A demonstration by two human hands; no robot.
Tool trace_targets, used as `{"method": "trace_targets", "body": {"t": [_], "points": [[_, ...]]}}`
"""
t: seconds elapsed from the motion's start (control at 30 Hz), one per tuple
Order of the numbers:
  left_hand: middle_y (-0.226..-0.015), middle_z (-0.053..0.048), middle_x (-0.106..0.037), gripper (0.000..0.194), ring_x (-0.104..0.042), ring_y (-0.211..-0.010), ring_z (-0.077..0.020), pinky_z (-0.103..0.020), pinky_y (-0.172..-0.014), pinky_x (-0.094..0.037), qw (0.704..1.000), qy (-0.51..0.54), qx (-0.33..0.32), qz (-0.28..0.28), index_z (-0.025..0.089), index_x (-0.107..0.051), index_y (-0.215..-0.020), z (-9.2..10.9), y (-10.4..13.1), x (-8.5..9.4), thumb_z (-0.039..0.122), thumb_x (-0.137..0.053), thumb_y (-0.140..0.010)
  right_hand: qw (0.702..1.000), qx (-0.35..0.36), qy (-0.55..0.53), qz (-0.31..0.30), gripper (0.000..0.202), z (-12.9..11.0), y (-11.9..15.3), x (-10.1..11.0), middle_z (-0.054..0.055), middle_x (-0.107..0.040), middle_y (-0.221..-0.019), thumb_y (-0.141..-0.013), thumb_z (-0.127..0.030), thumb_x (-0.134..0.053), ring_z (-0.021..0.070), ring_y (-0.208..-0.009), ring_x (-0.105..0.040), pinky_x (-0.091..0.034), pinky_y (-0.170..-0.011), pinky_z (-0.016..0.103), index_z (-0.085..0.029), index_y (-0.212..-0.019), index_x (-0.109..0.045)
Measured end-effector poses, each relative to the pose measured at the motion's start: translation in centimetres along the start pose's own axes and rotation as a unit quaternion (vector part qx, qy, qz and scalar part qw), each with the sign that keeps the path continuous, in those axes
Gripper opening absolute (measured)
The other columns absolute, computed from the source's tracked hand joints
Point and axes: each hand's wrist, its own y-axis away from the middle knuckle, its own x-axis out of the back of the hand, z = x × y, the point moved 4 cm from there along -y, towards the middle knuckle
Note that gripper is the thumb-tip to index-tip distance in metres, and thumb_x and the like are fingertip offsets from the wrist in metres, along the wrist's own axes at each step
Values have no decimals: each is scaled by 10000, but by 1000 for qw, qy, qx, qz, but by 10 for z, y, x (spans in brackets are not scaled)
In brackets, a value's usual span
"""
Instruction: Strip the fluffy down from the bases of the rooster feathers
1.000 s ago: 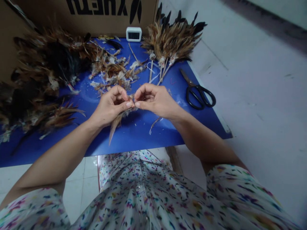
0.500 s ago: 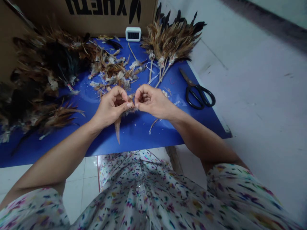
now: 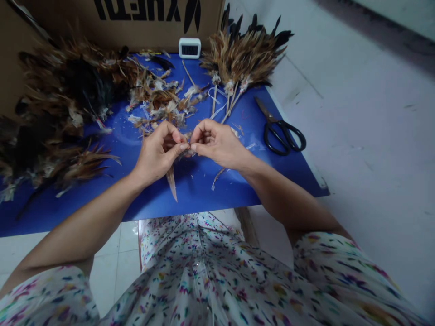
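Note:
My left hand (image 3: 158, 151) is closed in a pinch on a brown feather (image 3: 171, 184), whose pointed tip hangs below the palm over the blue tabletop. Fluffy bits show between the fingertips of both hands. My right hand (image 3: 217, 142) is closed too, thumb against forefinger, right beside the left fingertips. Whatever it pinches is too small to make out. Just beyond the hands lies a scatter of loose feathers (image 3: 166, 99), brown and whitish.
Black-handled scissors (image 3: 283, 133) lie at the right of the blue table (image 3: 136, 203). Feather bundles on sticks (image 3: 243, 56) rest at the back right, beside a small white digital clock (image 3: 189, 48). Dark feather heaps (image 3: 68, 90) cover the left. A cardboard box (image 3: 152, 31) stands behind.
My fingertips have come closer together, now nearly touching. The hanging feather tip has swung slightly to the right. Other things stay where they were.

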Motion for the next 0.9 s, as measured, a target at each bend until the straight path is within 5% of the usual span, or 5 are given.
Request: {"method": "trace_targets", "body": {"t": [0.67,0.9], "points": [[-802,17,-668,273,-691,-647,-115,-234,-575,-588,991,-128,-19,38,206,-506,-888,-7,6,2,387,-708,-851,1000,-10,-18,8,219,4,-1,-3,-60,-538,-692,-747,-82,-674,55,-623,-500,-436,-596,200,-186,-792,-486],[-822,10,-682,266,-698,-724,-113,-220,-627,-594,987,-145,-14,70,207,-506,-882,-4,7,4,326,-736,-823,988,-74,-130,33,173,7,-2,-4,-47,-591,-681,-780,-130,-698,54,-592,-574,-494,-575,192,-163,-821,-533]]}}
